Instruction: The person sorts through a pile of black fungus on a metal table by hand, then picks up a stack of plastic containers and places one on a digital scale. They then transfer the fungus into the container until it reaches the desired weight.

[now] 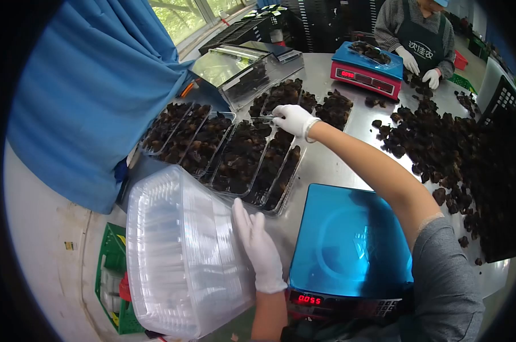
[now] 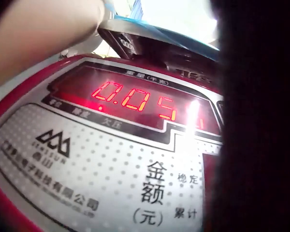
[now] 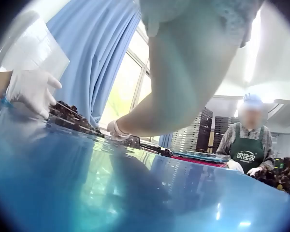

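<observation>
My white-gloved right hand reaches across to the far filled trays and pinches the near end of a clear plastic tray heaped with dark brown, dried fungus-like pieces. Fingers extended, my gloved left hand is beside a tall nested stack of clear plastic trays, its fingertips right at the stack's edge. Between my arms sits a scale with a shiny blue platform; its red display reads 0.055. The left wrist view shows that display up close, without the hand.
More filled trays crowd the table's left side. Loose dark pieces spread over the right. Across the table, a person in an apron works near a second scale. A blue curtain hangs left, above a green crate.
</observation>
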`<state>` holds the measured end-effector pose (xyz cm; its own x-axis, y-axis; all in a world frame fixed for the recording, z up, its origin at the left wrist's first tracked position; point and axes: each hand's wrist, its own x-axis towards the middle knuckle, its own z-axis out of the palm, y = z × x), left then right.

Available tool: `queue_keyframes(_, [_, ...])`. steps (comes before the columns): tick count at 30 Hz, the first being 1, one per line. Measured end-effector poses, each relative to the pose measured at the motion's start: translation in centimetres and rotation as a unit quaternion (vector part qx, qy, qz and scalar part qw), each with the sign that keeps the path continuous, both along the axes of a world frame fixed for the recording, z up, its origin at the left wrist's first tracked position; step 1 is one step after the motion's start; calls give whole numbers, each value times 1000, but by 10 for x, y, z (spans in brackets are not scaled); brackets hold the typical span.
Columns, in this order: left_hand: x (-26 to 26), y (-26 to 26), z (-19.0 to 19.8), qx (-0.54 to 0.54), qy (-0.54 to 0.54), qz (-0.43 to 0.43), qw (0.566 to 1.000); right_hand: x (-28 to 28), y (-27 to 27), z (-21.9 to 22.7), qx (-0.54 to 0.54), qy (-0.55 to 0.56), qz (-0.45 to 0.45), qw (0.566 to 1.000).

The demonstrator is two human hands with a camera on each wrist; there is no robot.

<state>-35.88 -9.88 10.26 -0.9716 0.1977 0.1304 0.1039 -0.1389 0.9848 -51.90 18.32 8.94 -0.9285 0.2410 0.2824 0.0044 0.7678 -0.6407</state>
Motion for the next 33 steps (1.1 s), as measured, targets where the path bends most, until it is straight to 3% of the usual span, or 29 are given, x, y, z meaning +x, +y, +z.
queue_keyframes(1, [14, -5, 16, -32, 30, -22, 999, 15, 2, 6, -17, 17, 14, 1000])
queue_keyframes(2, [27, -12, 23, -124, 191, -26, 973, 35, 2, 15, -34, 33, 29, 998])
queue_keyframes(3, [43, -17, 45, -185, 239, -41, 952, 56, 0, 19, -51, 47, 43, 997])
queue_keyframes(5, [74, -35, 82, -322, 435, -63, 838, 100, 4, 17, -56, 58, 101, 992])
queue_keyframes(7, [101, -58, 115, -343, 464, 14, 817, 170, -11, 38, -74, 8, 109, 991])
queue_keyframes(9, [109, -88, 134, -378, 490, 220, 754, 238, -17, 51, -18, -59, 111, 992])
queue_keyframes(11, [94, -95, 156, -417, 437, 325, 728, 301, -15, 48, -55, -20, 143, 988])
queue_keyframes(14, [75, -83, 166, -454, 225, 256, 823, 389, -12, 42, -91, -33, 66, 993])
queue_keyframes(16, [77, -82, 167, -503, 236, 259, 790, 445, -11, 44, -125, -92, -18, 988])
queue_keyframes(17, [76, -80, 167, -525, 242, 260, 774, 472, -11, 37, -100, -59, -50, 992])
queue_keyframes(19, [74, -80, 170, -533, 247, 264, 765, 522, -18, 39, -194, -75, -131, 969])
queue_keyframes(22, [72, -77, 183, -586, 192, 252, 746, 590, -29, 17, -310, 17, -228, 923])
queue_keyframes(24, [67, -78, 186, -616, 181, 230, 732, 630, -36, -2, -310, 51, -285, 906])
queue_keyframes(27, [61, -79, 186, -646, 201, 214, 704, 675, -56, -29, -335, 91, -361, 865])
queue_keyframes(33, [46, -88, 182, -638, 249, 190, 703, 725, -72, -88, -366, 202, -452, 788])
